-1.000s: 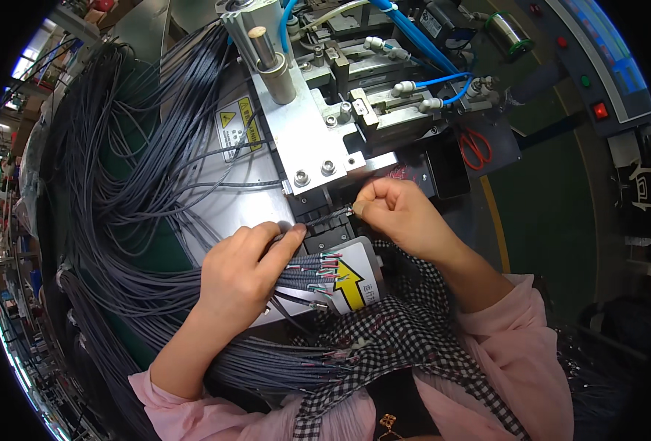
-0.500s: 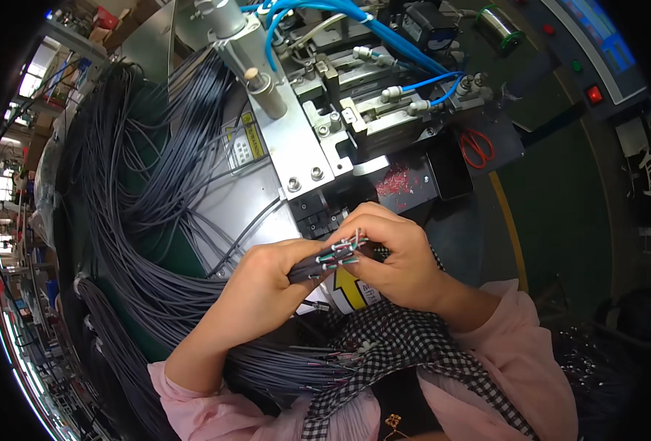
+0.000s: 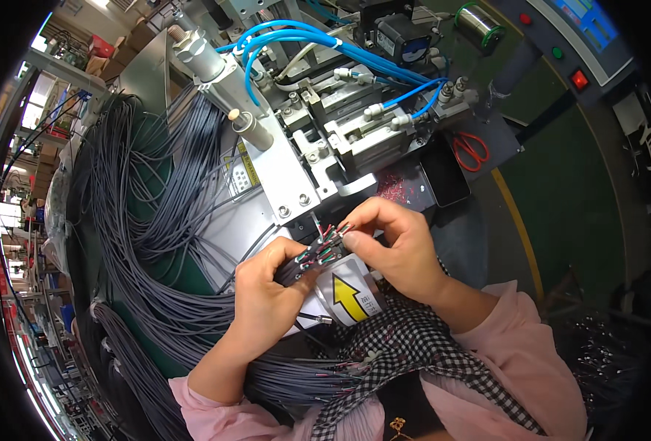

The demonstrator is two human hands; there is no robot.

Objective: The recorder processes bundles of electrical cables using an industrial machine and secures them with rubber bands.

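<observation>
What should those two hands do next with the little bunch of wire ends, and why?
Probably the right hand should draw one wire tip clear of the bunch. The left hand grips a grey cable whose coloured wire ends fan out, splayed and crossing, and the right fingertips are pinched at one tip. The ends sit just below the machine's metal plate, not yet in it.

Scissors (image 3: 471, 149): red-handled, on machine bed.
Hoses (image 3: 318, 40): blue, looped over machine.
Buttons: red (image 3: 580, 79), green (image 3: 557, 53), on panel.
</observation>
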